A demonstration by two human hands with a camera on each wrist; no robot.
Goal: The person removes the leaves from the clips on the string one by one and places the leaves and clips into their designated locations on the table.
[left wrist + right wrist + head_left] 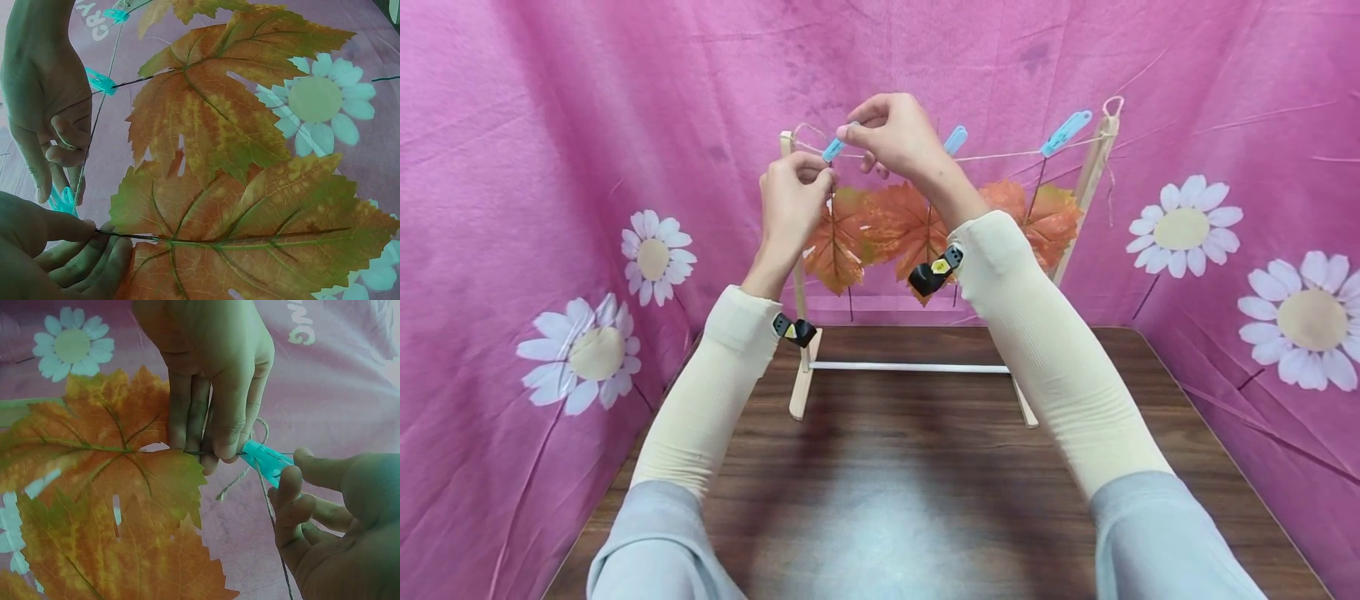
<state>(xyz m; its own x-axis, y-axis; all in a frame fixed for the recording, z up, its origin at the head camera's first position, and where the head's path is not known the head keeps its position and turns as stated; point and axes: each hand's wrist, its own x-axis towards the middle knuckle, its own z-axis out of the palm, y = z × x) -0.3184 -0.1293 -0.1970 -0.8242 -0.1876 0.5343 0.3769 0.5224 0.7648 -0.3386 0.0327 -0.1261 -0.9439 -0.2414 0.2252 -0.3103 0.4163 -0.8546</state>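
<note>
My left hand pinches the dark stem of the leftmost orange leaf, just below the string. My right hand holds the tail end of a blue clothespin between thumb and fingers, at the left part of the string. In the right wrist view the stem runs into the jaws of that clothespin, where the string also passes. The left wrist view shows the held leaf with its stem between my left thumb and fingers.
More orange leaves hang to the right, under blue clothespins. A wooden stand with a left post, a right post and a white bar is on the brown table. Pink flowered cloth surrounds it.
</note>
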